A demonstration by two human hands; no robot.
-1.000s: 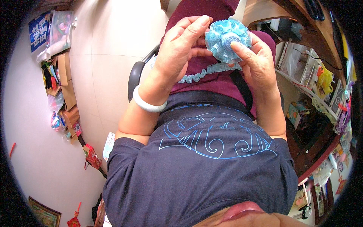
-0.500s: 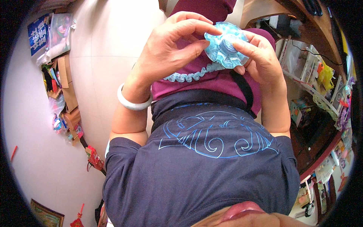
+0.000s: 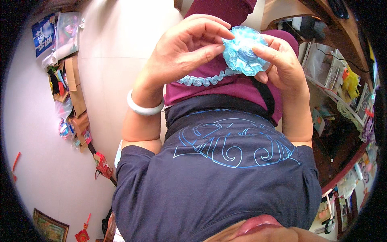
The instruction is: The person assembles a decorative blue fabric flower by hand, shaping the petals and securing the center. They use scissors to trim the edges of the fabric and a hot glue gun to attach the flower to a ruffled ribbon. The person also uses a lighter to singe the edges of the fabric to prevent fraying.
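Over the near edge of the maroon lap (image 3: 238, 92), I see my left hand (image 3: 179, 50) has closed in, half-curled, to the left rim of the blue flower (image 3: 243, 48); I can't tell whether it grips. My right hand (image 3: 284, 64) pinches the flower, thumb at its centre, so both sides are now attended, above a ruffled ribbon (image 3: 203, 81).

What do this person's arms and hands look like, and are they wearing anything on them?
The left hand and right hand are bare, with no gloves. A smooth, round white bangle circles the left arm; no jewellery shows on the right arm. The dark navy sleeves are short and plain.
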